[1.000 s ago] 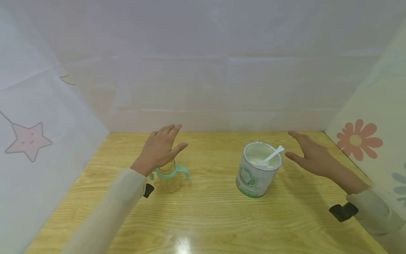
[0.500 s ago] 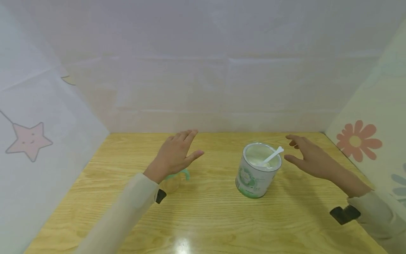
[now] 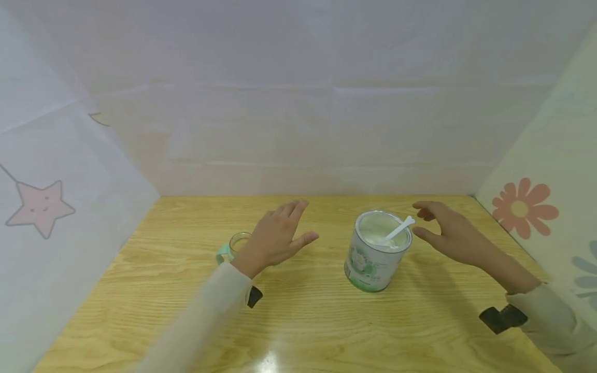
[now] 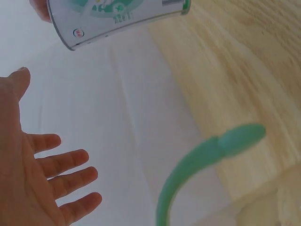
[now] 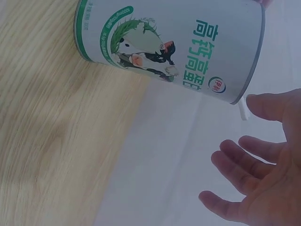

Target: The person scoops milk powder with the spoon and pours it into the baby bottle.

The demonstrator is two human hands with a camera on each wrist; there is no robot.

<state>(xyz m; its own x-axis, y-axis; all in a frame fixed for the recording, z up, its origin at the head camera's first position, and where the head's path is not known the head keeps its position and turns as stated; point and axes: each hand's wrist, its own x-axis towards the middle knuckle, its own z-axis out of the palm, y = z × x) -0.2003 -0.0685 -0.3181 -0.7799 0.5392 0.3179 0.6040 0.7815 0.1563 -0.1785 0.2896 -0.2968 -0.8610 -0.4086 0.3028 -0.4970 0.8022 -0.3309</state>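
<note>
A milk powder can (image 3: pixel 373 267), white and green with its top off, stands on the wooden table. A white scoop (image 3: pixel 397 231) leans in the powder, its handle sticking out over the rim. My right hand (image 3: pixel 451 230) hovers just right of that handle, thumb and loosely bent fingers apart, holding nothing. Between can and baby bottle, my left hand (image 3: pixel 275 237) is in the air with fingers spread and bare. It partly hides the lidless bottle (image 3: pixel 240 239), whose mint-green handle (image 3: pixel 222 254) shows at left. Another handle (image 4: pixel 188 162) curves through the left wrist view.
The wooden table (image 3: pixel 308 326) reaches back to a pale sheet wall (image 3: pixel 317 145). Side sheets carry a pink star (image 3: pixel 41 210) and a red flower (image 3: pixel 522 208). Dark wrist cameras (image 3: pixel 502 318) sit at both cuffs.
My left hand has moved right, across the bottle towards the can, uncovering the bottle's rim and left handle. My right hand has edged left towards the scoop, its fingers bending a little more.
</note>
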